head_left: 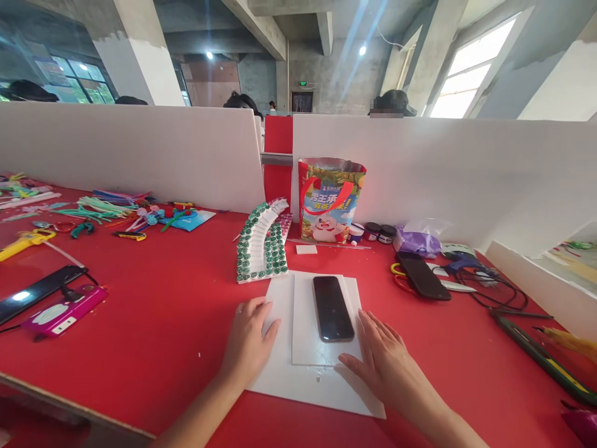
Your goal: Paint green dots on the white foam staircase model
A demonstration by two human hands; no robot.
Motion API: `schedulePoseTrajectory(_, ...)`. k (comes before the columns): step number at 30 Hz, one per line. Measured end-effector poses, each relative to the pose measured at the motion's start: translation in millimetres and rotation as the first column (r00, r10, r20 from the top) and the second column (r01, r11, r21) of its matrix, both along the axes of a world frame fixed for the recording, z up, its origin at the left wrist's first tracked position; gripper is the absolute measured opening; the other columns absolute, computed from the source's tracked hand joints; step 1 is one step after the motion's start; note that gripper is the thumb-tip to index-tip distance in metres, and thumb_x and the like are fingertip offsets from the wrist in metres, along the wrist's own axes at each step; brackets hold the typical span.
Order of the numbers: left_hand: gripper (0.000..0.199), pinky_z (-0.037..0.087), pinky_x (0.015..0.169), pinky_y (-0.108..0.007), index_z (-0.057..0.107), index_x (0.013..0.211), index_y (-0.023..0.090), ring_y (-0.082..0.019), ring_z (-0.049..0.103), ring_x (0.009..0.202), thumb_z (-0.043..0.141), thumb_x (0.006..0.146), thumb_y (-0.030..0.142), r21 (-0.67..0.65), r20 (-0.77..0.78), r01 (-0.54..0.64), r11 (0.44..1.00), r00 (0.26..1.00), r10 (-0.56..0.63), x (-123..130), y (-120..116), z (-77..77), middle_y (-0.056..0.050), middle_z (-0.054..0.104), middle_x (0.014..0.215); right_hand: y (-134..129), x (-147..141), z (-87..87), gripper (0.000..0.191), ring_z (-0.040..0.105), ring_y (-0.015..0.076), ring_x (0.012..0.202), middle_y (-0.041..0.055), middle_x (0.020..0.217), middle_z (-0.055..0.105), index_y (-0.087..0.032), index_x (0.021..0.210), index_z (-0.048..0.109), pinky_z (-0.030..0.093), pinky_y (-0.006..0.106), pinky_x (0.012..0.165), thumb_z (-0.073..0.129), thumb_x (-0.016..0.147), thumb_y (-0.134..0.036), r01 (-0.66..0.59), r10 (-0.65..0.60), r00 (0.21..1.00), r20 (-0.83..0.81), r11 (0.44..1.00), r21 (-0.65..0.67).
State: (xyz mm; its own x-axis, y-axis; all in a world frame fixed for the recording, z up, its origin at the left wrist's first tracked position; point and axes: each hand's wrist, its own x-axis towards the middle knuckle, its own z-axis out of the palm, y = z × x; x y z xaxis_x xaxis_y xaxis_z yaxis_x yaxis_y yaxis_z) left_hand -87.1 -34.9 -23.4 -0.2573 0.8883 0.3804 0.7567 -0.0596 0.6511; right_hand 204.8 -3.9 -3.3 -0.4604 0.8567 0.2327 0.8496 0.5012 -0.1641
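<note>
A white board point(270, 367) lies on the red table in front of me, with a smaller white panel point(305, 323) on top of it. On the panel rests a black smartphone point(333, 309), screen up. My left hand point(249, 339) lies at the left edge of the large board, its thumb apart from the other fingers and nothing in it. Over the right edge, my right hand point(382, 354) is spread flat beside the phone, also holding nothing. Just beyond the boards stands a curved white piece point(259, 246) set with rows of green gems.
A colourful bag point(331, 199) and small jars point(372, 231) stand at the back. To the right lie a second phone point(423, 275), scissors point(459, 286) and cables point(504, 292). A pink power strip point(68, 311), a yellow glue gun point(25, 242) and pipe cleaners point(96, 208) are on the left.
</note>
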Motion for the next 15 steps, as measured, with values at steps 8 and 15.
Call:
schedulePoseTrajectory(8,0.030,0.056,0.094,-0.052,0.075,0.112,0.029,-0.034,0.065,0.111,0.065,0.083,0.030,-0.002,0.091,0.158,0.987,0.983,-0.157,42,-12,-5.1,-0.012,0.070,0.122,-22,43,-19.1,0.073,0.064,0.0416,0.123,0.0269,0.136,0.064,-0.010,0.144,0.052,0.056,0.054,0.094,0.051,0.091,-0.061,0.143,-0.137,0.989,-0.049,0.977,0.156)
schedulePoseTrajectory(15,0.040,0.058,0.091,-0.047,0.070,0.122,0.030,-0.029,0.068,0.099,0.069,0.082,0.035,-0.026,0.251,0.312,0.950,0.922,-0.296,53,8,7.0,-0.011,0.071,0.119,-29,77,-19.2,0.069,0.068,0.0402,0.117,0.0250,0.129,0.069,-0.011,0.139,0.054,0.058,0.052,0.091,0.043,0.093,-0.062,0.254,-0.248,0.967,-0.058,0.956,0.150)
